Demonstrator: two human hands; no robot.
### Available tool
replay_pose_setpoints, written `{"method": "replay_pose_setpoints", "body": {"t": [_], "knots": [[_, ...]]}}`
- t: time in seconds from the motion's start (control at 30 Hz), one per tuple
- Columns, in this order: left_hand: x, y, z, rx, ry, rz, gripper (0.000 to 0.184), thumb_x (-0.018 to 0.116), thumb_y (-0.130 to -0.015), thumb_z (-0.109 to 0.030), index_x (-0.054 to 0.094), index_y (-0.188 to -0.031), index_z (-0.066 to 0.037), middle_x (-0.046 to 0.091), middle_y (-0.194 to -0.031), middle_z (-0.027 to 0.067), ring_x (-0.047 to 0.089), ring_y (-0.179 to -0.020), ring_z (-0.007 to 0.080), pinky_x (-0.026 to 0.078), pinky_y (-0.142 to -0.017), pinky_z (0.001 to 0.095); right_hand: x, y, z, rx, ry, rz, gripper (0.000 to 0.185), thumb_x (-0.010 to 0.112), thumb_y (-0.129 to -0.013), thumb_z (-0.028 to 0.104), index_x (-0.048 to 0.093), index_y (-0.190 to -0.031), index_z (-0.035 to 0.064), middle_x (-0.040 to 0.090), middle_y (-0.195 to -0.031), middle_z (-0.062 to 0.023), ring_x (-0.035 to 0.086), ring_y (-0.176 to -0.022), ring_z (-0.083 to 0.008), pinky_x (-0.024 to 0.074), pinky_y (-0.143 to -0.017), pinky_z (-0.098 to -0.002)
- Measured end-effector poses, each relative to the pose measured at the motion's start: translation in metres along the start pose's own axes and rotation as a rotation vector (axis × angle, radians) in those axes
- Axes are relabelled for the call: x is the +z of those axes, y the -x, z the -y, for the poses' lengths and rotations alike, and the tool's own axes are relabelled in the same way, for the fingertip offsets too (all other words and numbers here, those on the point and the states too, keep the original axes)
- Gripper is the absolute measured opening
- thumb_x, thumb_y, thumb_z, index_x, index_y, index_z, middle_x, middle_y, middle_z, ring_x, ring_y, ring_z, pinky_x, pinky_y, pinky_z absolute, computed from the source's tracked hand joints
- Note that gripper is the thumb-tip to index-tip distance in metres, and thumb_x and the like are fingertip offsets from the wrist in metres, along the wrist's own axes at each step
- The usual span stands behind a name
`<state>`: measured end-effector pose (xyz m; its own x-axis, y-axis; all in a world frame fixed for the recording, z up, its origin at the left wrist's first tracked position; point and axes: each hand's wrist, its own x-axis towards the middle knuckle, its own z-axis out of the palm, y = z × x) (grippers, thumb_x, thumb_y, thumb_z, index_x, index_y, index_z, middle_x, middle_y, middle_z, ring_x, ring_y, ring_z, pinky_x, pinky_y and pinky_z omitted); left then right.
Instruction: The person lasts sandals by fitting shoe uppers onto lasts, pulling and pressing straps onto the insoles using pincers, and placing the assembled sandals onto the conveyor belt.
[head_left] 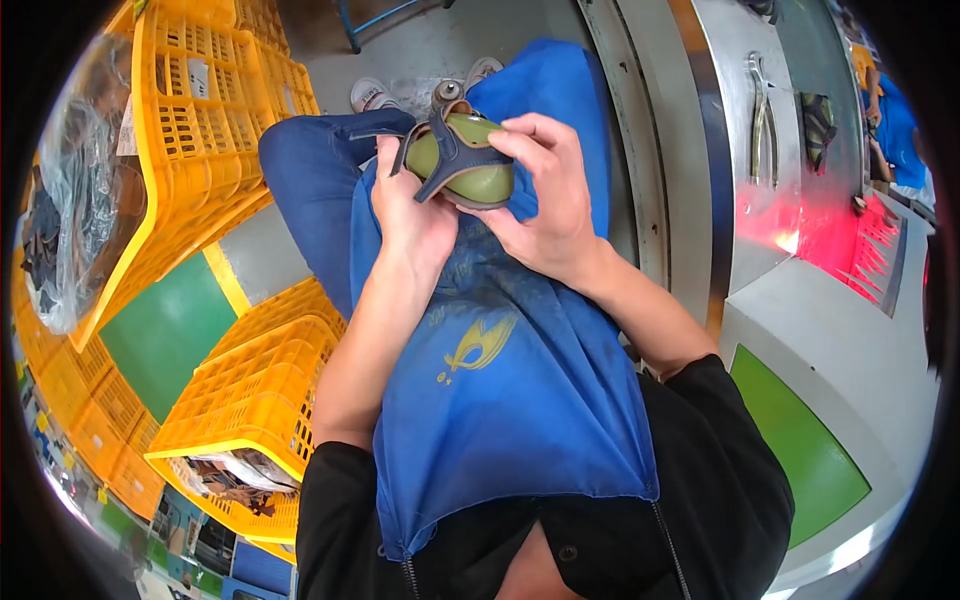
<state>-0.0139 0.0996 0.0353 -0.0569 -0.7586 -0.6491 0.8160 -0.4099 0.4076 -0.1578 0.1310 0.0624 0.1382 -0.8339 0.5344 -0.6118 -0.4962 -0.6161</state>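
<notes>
Above my lap is a green shoe last (484, 184) with a dark strappy sandal upper (449, 150) fitted over it. A round metal fitting stands up at its far end. My left hand (412, 215) cradles the last from below and the left, its thumb up beside a strap. My right hand (553, 190) is closed on the right side of the last, with fingers on top at the strap edge and the thumb beneath. A blue apron (500, 330) with a yellow emblem covers my lap under both hands.
Yellow crates (200, 120) stand at left, one holding plastic-wrapped dark pieces. Another yellow crate (240, 390) is nearer. At right, pincers (763, 120) and a dark strappy piece (817, 130) lie on a metal machine surface (725, 60) lit red. Another person (900, 140) is at far right.
</notes>
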Motion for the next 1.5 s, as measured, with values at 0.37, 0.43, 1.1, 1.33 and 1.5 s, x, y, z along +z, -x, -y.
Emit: {"method": "replay_pose_setpoints", "body": {"t": [0.37,0.43,1.1,1.33,1.5], "knots": [[-0.048,-0.009,-0.030,0.697,-1.008,0.678,0.117,0.096,-0.064,-0.053,0.041,-0.153,-0.001,0.049,-0.153,0.0163,0.049,-0.140,0.0265,0.042,-0.114,0.0408,-0.028,-0.021,-0.001,0.348,-0.353,0.128,0.070,0.096,-0.064,0.009,0.061,-0.125,0.0036,0.058,-0.124,-0.0131,0.064,-0.107,-0.0261,0.0580,-0.085,-0.0345],[-0.036,0.003,-0.036,0.590,-1.165,0.684,0.094,0.097,-0.069,-0.034,0.053,-0.145,-0.001,0.058,-0.145,0.0153,0.059,-0.130,0.0253,0.047,-0.109,0.0384,-0.029,-0.022,0.001,0.367,-0.401,0.154,0.069,0.096,-0.065,0.010,0.062,-0.126,0.0035,0.058,-0.125,-0.0123,0.065,-0.108,-0.0260,0.0584,-0.084,-0.0343],[-0.053,-0.021,0.007,0.462,-0.851,0.446,0.065,0.084,-0.084,-0.013,0.053,-0.139,0.001,0.060,-0.140,0.0171,0.060,-0.128,0.0269,0.049,-0.108,0.0387,0.010,-0.025,-0.059,0.396,-0.374,0.242,0.044,0.083,-0.081,0.002,0.071,-0.122,-0.0013,0.067,-0.121,-0.0119,0.068,-0.113,-0.0206,0.0566,-0.098,-0.0325],[-0.037,-0.071,0.004,0.492,-1.002,0.327,0.057,0.078,-0.092,-0.012,0.047,-0.138,0.001,0.060,-0.128,0.0147,0.061,-0.112,0.0202,0.051,-0.098,0.0331,0.050,-0.045,-0.121,0.589,-0.540,0.175,0.030,0.079,-0.090,0.009,0.072,-0.117,-0.0027,0.072,-0.108,-0.0089,0.071,-0.091,-0.0144,0.0587,-0.081,-0.0292],[-0.025,-0.085,0.001,0.296,-0.767,0.209,0.056,0.077,-0.092,-0.015,0.047,-0.136,0.004,0.062,-0.130,0.0189,0.064,-0.116,0.0258,0.051,-0.100,0.0356,0.068,-0.063,-0.142,0.714,-0.622,0.275,0.027,0.076,-0.095,0.010,0.069,-0.118,-0.0024,0.075,-0.100,-0.0085,0.070,-0.092,-0.0120,0.0573,-0.081,-0.0280]]}}
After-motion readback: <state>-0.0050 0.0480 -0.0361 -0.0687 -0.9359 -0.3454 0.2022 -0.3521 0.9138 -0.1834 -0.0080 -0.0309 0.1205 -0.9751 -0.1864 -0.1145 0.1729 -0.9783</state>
